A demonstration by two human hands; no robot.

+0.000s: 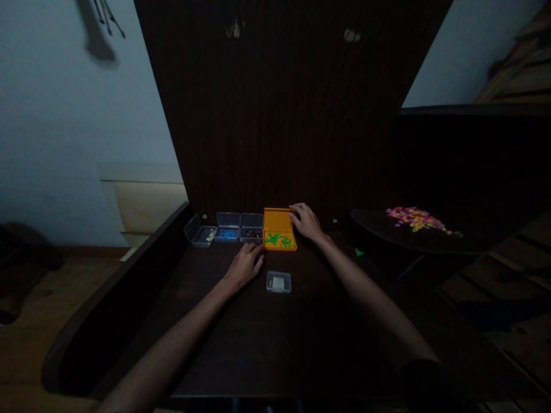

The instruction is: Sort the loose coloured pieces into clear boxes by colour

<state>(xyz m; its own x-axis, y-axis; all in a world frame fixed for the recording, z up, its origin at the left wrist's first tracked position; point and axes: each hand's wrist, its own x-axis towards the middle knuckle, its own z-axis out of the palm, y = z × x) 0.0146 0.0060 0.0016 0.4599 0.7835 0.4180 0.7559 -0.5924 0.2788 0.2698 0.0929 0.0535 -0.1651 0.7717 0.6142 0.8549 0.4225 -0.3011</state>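
An orange plastic box (279, 249) stands open on the dark desk, its lid raised at the back and bright green small pieces (279, 240) lying inside. At the lid's upper right corner is my right hand (306, 221), thumb and fingers closed about the edge. My left hand (245, 265) rests on the desk by the box's front left corner, its fingers loosely stretched and apart, the index fingertip at that corner. Nearer me lies a small clear case (279, 283) with a whitish square and a bit of yellow in it.
Left of the orange box, open clear boxes hold white pieces (210, 236), blue pieces (227, 234) and dark brown pieces (251, 234). Pink and yellow pieces (415, 219) are heaped on a side shelf (365, 221) at right. A raised side panel (124, 298) bounds the desk at left.
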